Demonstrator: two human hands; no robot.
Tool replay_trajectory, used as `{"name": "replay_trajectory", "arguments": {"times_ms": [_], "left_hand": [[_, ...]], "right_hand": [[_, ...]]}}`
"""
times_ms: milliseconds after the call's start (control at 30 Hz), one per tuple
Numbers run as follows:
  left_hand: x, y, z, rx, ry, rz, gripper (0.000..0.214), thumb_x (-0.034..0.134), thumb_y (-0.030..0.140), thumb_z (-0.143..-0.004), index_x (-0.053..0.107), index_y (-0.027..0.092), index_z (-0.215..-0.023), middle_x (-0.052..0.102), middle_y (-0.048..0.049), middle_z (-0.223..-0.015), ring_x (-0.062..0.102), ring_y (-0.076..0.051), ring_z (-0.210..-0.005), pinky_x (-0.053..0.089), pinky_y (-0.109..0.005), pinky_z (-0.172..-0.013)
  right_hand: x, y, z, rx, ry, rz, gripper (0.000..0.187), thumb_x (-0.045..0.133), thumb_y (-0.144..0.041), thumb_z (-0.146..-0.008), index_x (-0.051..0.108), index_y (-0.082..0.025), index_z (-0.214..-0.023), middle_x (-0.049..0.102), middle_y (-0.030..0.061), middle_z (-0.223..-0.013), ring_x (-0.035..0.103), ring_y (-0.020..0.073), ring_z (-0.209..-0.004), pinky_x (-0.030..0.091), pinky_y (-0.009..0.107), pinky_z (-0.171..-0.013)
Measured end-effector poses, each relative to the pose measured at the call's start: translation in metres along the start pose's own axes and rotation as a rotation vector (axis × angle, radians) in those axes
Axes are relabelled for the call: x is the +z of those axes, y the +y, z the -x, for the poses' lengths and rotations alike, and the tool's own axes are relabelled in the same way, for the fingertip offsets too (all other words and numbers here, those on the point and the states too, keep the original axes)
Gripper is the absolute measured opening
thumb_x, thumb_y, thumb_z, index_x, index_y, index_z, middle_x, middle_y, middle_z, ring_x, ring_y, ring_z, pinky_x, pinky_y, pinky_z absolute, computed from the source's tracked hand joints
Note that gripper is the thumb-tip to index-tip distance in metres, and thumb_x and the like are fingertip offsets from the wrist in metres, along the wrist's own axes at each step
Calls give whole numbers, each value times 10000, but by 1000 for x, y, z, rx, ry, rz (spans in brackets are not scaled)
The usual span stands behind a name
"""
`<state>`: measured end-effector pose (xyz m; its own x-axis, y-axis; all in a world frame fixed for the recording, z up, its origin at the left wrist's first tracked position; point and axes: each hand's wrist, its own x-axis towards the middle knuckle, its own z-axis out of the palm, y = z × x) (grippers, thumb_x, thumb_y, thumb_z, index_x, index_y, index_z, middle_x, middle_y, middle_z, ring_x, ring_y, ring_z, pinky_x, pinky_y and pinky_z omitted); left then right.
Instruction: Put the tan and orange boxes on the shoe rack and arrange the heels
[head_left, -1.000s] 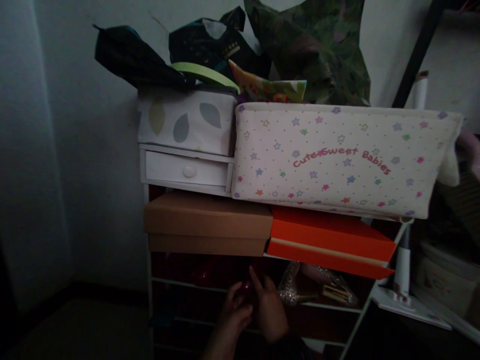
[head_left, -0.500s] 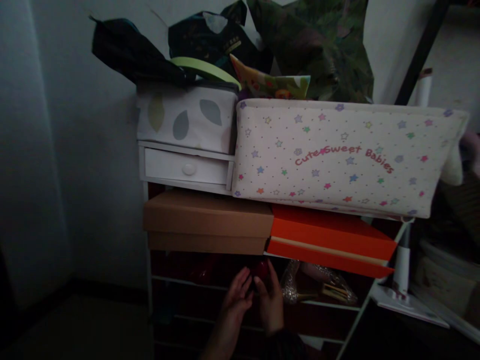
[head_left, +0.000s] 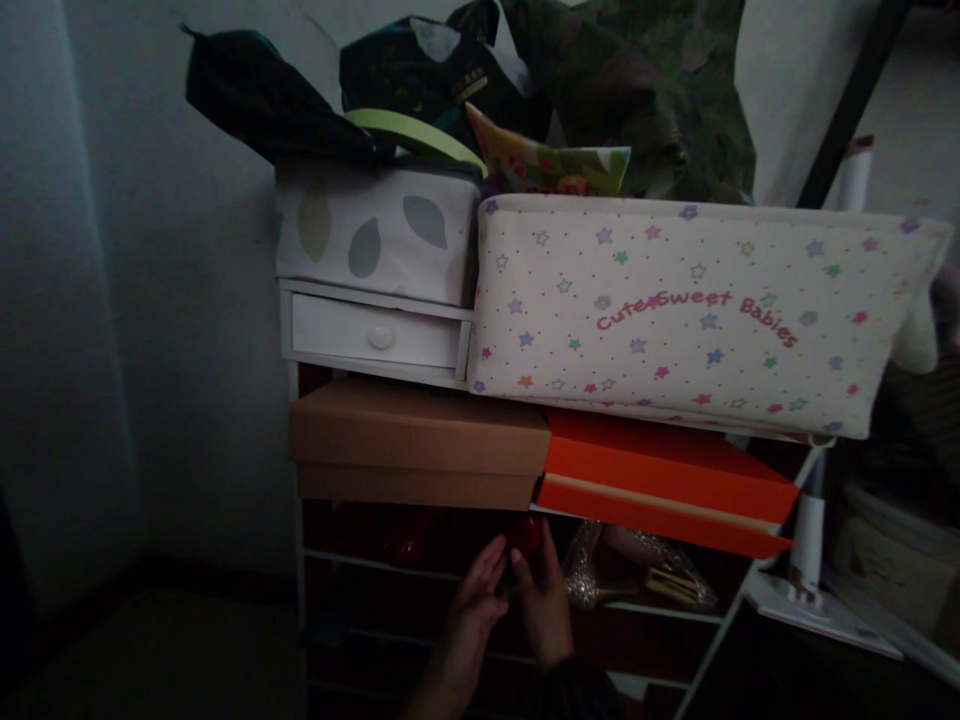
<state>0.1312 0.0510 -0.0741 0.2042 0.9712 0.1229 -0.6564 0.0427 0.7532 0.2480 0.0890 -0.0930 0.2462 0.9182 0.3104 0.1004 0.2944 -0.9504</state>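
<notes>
On the upper open rack shelf, below the boxes, both my hands are closed around a glossy red shoe (head_left: 528, 535), mostly hidden by fingers and shadow. My left hand (head_left: 478, 588) grips from the left, its fingers bent toward the shoe. On the other side, my right hand (head_left: 546, 605) has its thumb and fingers about it. Just right of that hand lies a pair of glittery silver high heels (head_left: 581, 575) with gold heels. Another dark red glossy shoe (head_left: 407, 545) sits farther left in shadow.
Above the shelf are a brown shoebox (head_left: 420, 455) and an orange shoebox (head_left: 660, 480). A star-patterned fabric bin (head_left: 675, 360), a small white drawer (head_left: 337, 328) and a leaf-print box (head_left: 322, 230) stand higher. A white stand (head_left: 817, 600) is at right.
My hands have shifted very slightly right in the picture, along with the whole scene. They stay around the red shoe, with a little more of its red surface showing.
</notes>
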Motion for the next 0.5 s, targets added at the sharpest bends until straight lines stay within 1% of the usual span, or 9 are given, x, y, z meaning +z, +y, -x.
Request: {"name": "replay_trajectory", "arguments": {"times_ms": [67,133,167,200,267,300,367,433,500], "left_hand": [[2,3,2,5,35,-60,596,548,108,-608,613,258,-1182,459,-77,-1450,344,-252,-1368,369,-390,-1036],[2,7,5,53,94,-160,524,566,147,-625,635,239,-1136,540,-100,-1373,453,-277,-1290,413,-399,-999],[0,9,7,89,136,-212,452,583,185,-642,652,221,-1087,594,-118,-1299,513,-295,-1225,431,-412,-977],[-2,11,8,127,186,-260,370,600,233,-666,663,204,-1029,637,-132,-1211,555,-308,-1157,436,-426,-964],[-9,17,13,198,317,-336,268,601,319,-722,645,199,-958,651,-119,-1083,572,-304,-1069,404,-446,-976],[-13,20,14,242,401,-375,249,586,331,-747,621,208,-961,632,-101,-1063,559,-291,-1053,381,-447,-987],[-23,28,17,351,590,-443,263,551,311,-776,554,236,-1028,577,-66,-1097,526,-261,-1052,365,-437,-988],[-35,35,16,414,770,-448,325,541,298,-778,487,260,-1096,523,-49,-1153,506,-243,-1063,381,-422,-967],[-46,42,12,397,882,-396,399,551,319,-770,435,264,-1147,485,-54,-1187,489,-245,-1080,388,-428,-958]], "right_hand": [[-2,-2,5,-44,2,91,798,508,-481,-838,146,-143,-1464,311,150,-1497,301,235,-1377,209,478,-1154],[-3,-10,13,-161,56,224,726,481,-435,-864,190,-127,-1453,263,160,-1512,242,248,-1398,194,507,-1153],[-4,-16,19,-237,91,293,666,464,-405,-879,232,-137,-1442,241,154,-1519,222,252,-1403,195,517,-1151],[-3,-23,25,-318,120,356,602,448,-372,-894,272,-160,-1430,223,138,-1523,214,253,-1404,201,523,-1148],[-1,-35,37,-455,131,435,510,423,-297,-913,321,-241,-1409,202,89,-1527,230,243,-1397,237,514,-1139],[2,-38,42,-506,106,453,489,414,-264,-917,334,-279,-1399,212,67,-1522,252,233,-1389,270,497,-1129],[9,-40,50,-551,-4,473,477,400,-219,-917,356,-321,-1381,283,47,-1490,312,211,-1362,340,453,-1103],[19,-35,55,-514,-161,492,479,386,-201,-916,367,-336,-1376,366,36,-1453,363,191,-1337,379,418,-1087],[29,-28,58,-445,-308,505,499,377,-194,-913,354,-336,-1391,391,25,-1456,372,182,-1339,371,404,-1098]]}}
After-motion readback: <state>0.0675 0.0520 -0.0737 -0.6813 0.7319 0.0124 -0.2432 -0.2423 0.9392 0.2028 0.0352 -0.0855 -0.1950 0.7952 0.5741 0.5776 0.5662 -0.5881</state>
